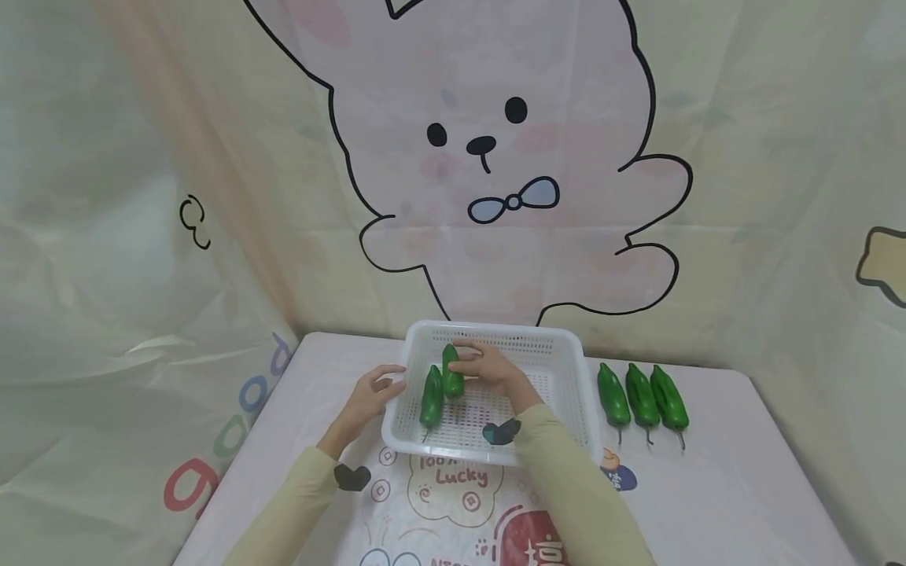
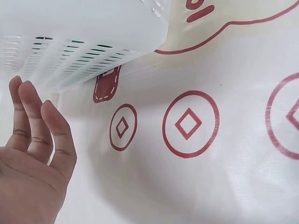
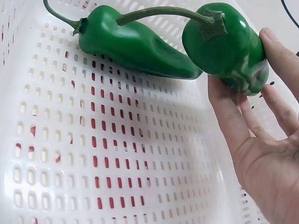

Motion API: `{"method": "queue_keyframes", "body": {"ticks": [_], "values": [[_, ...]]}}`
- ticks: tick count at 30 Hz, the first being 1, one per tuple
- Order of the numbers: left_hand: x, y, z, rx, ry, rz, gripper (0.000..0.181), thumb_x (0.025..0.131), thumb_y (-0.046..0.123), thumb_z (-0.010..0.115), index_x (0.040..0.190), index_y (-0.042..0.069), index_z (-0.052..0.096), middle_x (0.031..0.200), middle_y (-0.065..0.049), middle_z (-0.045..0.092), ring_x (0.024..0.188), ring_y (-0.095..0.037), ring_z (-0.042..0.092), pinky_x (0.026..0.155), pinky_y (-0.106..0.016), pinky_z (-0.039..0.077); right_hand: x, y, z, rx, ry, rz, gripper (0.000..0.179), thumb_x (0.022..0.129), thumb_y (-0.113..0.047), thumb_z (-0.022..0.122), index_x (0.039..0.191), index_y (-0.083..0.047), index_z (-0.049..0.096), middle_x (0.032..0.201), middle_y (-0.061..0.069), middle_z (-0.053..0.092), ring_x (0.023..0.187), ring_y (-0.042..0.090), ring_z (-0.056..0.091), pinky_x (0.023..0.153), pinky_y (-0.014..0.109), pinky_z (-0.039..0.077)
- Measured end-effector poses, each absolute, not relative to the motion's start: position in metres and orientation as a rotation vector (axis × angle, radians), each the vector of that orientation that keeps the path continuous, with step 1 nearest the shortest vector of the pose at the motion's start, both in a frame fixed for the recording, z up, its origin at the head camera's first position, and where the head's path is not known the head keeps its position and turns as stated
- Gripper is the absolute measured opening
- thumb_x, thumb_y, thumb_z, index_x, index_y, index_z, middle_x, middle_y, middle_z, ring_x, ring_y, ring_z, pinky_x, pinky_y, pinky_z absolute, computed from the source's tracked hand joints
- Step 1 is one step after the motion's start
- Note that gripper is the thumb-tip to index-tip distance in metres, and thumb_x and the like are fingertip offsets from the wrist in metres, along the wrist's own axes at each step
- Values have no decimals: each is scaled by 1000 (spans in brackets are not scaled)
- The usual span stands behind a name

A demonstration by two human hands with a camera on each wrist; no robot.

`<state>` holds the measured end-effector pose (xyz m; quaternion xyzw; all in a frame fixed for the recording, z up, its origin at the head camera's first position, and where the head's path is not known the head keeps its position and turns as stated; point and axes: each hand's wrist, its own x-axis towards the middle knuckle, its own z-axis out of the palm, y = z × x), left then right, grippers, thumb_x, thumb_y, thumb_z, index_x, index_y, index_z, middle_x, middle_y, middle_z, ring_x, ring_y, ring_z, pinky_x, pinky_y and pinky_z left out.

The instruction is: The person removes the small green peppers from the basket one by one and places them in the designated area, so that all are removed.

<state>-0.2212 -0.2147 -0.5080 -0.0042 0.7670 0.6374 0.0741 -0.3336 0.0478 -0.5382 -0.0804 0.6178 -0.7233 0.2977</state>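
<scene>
A white perforated plastic basket (image 1: 495, 456) stands at the back of the table. Inside it, toward the left, lies one green pepper (image 1: 432, 399) with its stem pointing to the near side. My right hand (image 1: 491, 369) reaches into the basket and grips a second green pepper (image 3: 224, 42) between thumb and fingers, beside the first. The right wrist view shows this pepper's stem end facing the camera. At the basket's left side is my left hand (image 1: 370, 397), fingers extended; in the left wrist view its fingertips (image 2: 49, 109) are right by the basket wall.
Right of the basket, three green peppers (image 1: 642, 397) lie in a row on the table, stems toward the near side. The white tablecloth (image 1: 722, 487) carries printed red drawings. Behind the table hangs a curtain (image 1: 594, 259) with a cartoon figure.
</scene>
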Motion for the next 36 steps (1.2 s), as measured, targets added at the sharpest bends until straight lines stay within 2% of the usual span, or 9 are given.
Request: {"method": "queue_keyframes", "body": {"ticks": [6,14,23,27,36], "values": [[-221,-215,-509,-1,2311,1901,41,101,13,65,139,1,54,122,-32,61,114,-50,60,86,-49,58,-335,52,-527,-240,1624,-1916,69,92,1,74,152,-9,42,143,26,50,118,38,62,99,54,50],[-222,-216,-511,6,2303,1932,39,99,10,67,135,1,56,117,-31,62,112,-51,60,84,-49,59,-333,58,-512,-295,1701,-1917,69,90,0,76,151,-13,47,141,22,54,118,37,62,99,56,49],[-223,-215,-511,-9,2322,1910,37,99,13,68,134,3,58,115,-24,64,109,-42,64,83,-48,59,-335,62,-502,-295,1777,-1970,64,89,-4,79,146,-18,54,136,18,59,117,35,61,97,59,49],[-224,-214,-510,-18,2337,1893,36,99,14,68,133,4,59,114,-17,65,107,-36,66,82,-47,60,-334,65,-493,-286,1802,-2004,60,90,-4,77,145,-18,56,130,18,62,114,35,63,94,55,53],[-224,-214,-512,-29,2339,1897,36,99,14,68,133,5,59,112,-15,66,104,-34,67,82,-46,60,-334,77,-474,-269,1760,-2142,60,92,0,74,147,-17,54,124,24,64,106,34,67,92,49,55]]}}
